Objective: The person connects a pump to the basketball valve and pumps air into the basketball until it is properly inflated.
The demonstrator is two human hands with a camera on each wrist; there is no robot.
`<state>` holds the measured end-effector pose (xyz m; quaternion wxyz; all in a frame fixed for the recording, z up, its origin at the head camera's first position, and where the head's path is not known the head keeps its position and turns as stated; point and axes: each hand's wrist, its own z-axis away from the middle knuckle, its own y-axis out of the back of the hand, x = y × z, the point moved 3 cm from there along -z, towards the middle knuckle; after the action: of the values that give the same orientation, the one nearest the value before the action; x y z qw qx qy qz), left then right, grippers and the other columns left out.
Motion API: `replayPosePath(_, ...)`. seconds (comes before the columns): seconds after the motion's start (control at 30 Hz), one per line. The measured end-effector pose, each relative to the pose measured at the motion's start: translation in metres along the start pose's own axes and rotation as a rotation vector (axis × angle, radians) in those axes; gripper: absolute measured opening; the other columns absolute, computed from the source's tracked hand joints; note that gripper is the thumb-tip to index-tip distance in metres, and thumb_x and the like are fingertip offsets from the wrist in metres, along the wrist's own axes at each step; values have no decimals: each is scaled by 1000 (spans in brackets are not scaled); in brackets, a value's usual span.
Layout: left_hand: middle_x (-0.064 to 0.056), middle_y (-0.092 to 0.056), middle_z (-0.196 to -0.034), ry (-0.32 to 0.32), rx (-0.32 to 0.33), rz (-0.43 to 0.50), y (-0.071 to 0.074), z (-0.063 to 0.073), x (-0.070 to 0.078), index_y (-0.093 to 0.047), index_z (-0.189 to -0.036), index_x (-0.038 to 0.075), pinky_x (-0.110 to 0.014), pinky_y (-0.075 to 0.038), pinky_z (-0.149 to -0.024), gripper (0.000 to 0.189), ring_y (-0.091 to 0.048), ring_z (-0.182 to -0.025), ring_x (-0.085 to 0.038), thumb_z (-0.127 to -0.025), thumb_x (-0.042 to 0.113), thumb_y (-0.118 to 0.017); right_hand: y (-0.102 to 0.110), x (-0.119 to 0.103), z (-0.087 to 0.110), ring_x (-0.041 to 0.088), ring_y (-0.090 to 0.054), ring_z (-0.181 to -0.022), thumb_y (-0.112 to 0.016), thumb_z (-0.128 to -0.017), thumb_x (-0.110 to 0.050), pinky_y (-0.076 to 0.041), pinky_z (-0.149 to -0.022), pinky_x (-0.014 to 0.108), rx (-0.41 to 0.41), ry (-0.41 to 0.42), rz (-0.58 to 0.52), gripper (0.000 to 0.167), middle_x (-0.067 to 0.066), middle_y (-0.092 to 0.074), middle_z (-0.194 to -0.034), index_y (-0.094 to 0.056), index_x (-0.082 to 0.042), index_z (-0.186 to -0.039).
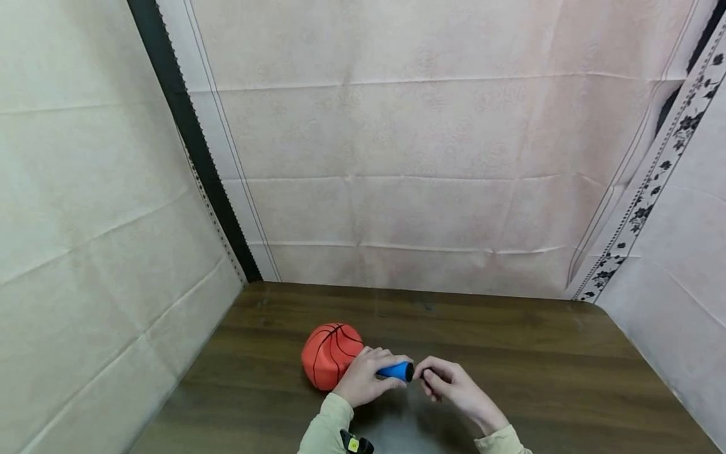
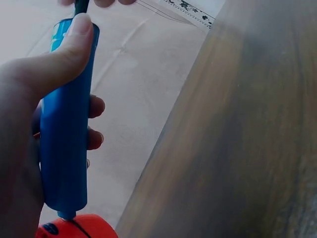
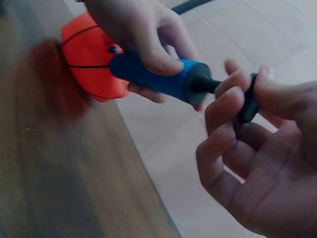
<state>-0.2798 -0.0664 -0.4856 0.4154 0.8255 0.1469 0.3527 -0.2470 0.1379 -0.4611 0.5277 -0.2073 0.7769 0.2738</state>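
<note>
A dented orange-red ball with black basketball lines sits on the wooden table. My left hand grips the blue barrel of a hand pump, thumb along its top end. The pump's narrow tip meets the ball in the left wrist view. At the other end, my right hand pinches the black T-shaped handle between thumb and fingers. A short length of dark rod shows between handle and barrel.
The brown wooden table runs back to a pale cloth wall. More cloth hangs at the left and right. A dark strap with a yellow patch is on the left sleeve.
</note>
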Motion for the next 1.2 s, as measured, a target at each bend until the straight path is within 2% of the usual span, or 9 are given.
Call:
replayPosePath(0.13, 11, -67, -103, -36, -5, -9, 2, 2, 0, -61, -126, 37, -29, -41, -91, 39, -56, -94, -4, -88, 48, -64, -3, 3, 1, 29, -46, -63, -42, -103, -8, -44, -53, 33, -51, -33, 53, 19, 31, -48, -79, -56, 5, -107)
replayPosePath(0.3, 10, -67, -105, -35, -10, -3, 10, 3, -2, -60, -128, 37, -29, -40, -91, 40, -56, -96, -5, -89, 45, -65, 8, -4, 8, 10, -54, -70, -43, -104, -13, -50, -63, 30, -71, -80, 109, 18, 28, -53, -84, -59, -5, -108)
replayPosePath(0.4, 10, -67, -105, -25, 7, -12, 15, 3, -3, -59, -129, 36, -31, -41, -91, 40, -56, -96, -6, -90, 45, -63, 19, -13, 15, 5, -57, -73, -41, -104, -9, -52, -65, 29, -70, -50, 132, 20, 25, -57, -84, -60, -6, -108)
replayPosePath(0.57, 11, -67, -103, -15, 53, -13, 20, 4, -6, -58, -129, 39, -32, -42, -91, 39, -56, -96, -5, -91, 48, -60, 35, -26, 30, 15, -57, -69, -38, -102, 3, -51, -63, 29, -32, 63, 167, 24, 22, -57, -79, -60, -5, -108)
replayPosePath(0.67, 12, -67, -102, -5, 65, -8, 20, 4, -6, -58, -129, 41, -32, -42, -91, 39, -56, -95, -4, -90, 44, -64, 39, -27, 34, 20, -56, -69, -39, -100, 5, -50, -64, 28, 0, 70, 154, 24, 20, -55, -78, -60, -5, -108)
replayPosePath(0.77, 11, -68, -102, 3, 60, -13, 18, 5, -6, -59, -128, 40, -31, -43, -89, 41, -56, -95, -5, -89, 41, -67, 36, -23, 33, 15, -56, -69, -41, -99, 7, -50, -63, 29, 7, 102, 112, 24, 18, -54, -78, -60, -4, -108)
replayPosePath(0.9, 11, -68, -102, 12, 39, -23, 8, 4, -6, -59, -128, 39, -29, -43, -86, 40, -56, -93, -5, -89, 44, -65, 27, -14, 24, 4, -56, -70, -41, -100, 5, -49, -58, 28, 18, 92, 65, 19, 20, -52, -78, -59, 0, -107)
replayPosePath(1.07, 9, -68, -101, 14, 45, -1, -3, 0, -4, -60, -127, 37, -27, -43, -83, 39, -57, -91, -6, -88, 41, -67, 10, -4, 8, 2, -51, -65, -42, -103, -7, -42, -50, 30, 86, -21, 82, 22, 29, -51, -79, -53, 10, -108)
replayPosePath(1.2, 10, -68, -99, 25, 35, 15, -9, -2, -1, -62, -124, 36, -25, -41, -82, 38, -56, -90, -6, -87, 40, -69, -2, 1, -1, 8, -53, -64, -43, -104, -15, -44, -51, 31, 104, -71, 162, 26, 33, -52, -81, -55, 8, -108)
